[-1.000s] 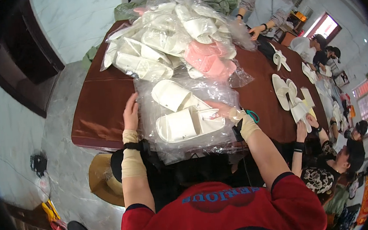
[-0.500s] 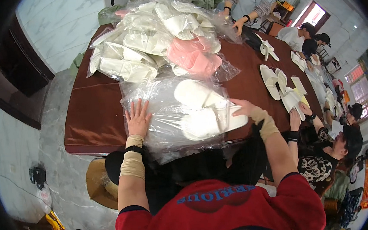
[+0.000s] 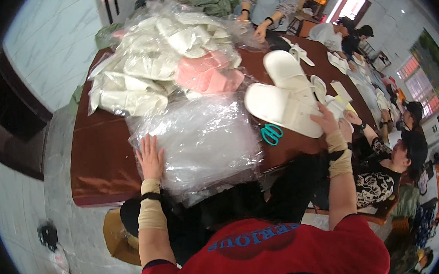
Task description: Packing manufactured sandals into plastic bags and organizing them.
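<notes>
My left hand [image 3: 151,158] lies flat with its fingers apart on a stack of clear plastic bags [image 3: 204,143] at the table's near edge. To the right, my right hand [image 3: 326,120] grips the near end of a pair of white slippers [image 3: 284,102]. The slippers lie side by side, turned obliquely, to the right of the bags. Teal scissors [image 3: 271,134] show only their handles beside the slippers; their blades are out of sight.
Bagged white slippers [image 3: 145,65] are heaped behind the bags, with a bagged pink pair [image 3: 209,74] on the right side. Co-workers' hands [image 3: 264,26] are at the table's far side; another person [image 3: 393,158] sits close on my right. A brown cloth [image 3: 98,158] covers the table.
My right hand has moved right with the white slippers, off the plastic bags. The teal scissors have come into sight. My left hand stays on the bags.
</notes>
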The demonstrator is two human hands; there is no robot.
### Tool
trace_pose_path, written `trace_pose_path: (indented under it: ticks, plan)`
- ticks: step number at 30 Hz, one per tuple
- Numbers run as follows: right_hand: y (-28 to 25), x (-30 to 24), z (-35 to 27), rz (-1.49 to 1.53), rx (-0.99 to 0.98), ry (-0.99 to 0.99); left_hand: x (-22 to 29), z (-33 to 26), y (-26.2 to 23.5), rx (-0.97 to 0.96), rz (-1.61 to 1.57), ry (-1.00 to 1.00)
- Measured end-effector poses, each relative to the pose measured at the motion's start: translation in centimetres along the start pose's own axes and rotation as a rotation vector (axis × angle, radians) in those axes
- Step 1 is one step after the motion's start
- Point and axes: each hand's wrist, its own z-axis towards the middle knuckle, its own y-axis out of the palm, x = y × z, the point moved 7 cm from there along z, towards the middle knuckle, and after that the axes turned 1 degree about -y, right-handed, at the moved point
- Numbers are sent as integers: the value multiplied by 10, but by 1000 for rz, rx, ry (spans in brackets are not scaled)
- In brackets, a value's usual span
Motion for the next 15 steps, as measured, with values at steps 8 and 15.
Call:
trace_pose_path:
  ticks: [8,15]
  plan:
    - [150,16,-36,25,-614,19,2,1,3,-25,35,19]
    - [73,26,9,264,-349,112,1,-5,-1,-54,122,-8]
